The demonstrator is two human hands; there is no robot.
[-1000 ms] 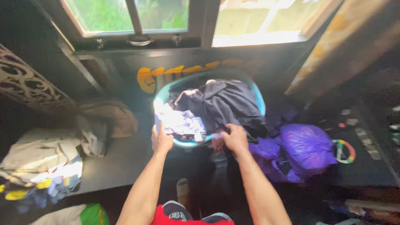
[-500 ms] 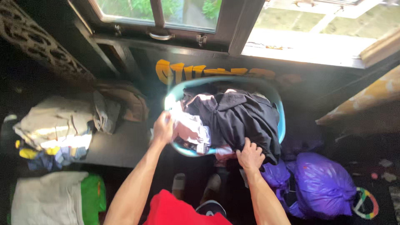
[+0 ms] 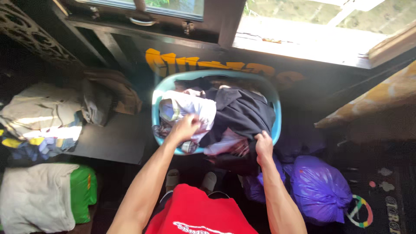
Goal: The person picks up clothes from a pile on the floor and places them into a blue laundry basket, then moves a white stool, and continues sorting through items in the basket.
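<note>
Basket: a light blue plastic laundry basket (image 3: 277,118) is seen below the window, heaped with clothes, beside a dark desk (image 3: 113,141).
Left hand: the left hand (image 3: 185,127) is closed on a pale printed garment (image 3: 187,107) at the near left of the heap.
Right hand: the right hand (image 3: 263,145) is clenched on the hem of a dark garment (image 3: 240,113) draped over the near rim.
Handling: both garments are judged soft, limp and light; bunched folds give the surest hold.
Basket grip: the rim is judged stiff and best taken at opposite sides.
Surroundings: folded clothes (image 3: 41,119) lie at the left, purple bags (image 3: 318,186) at the right.
</note>
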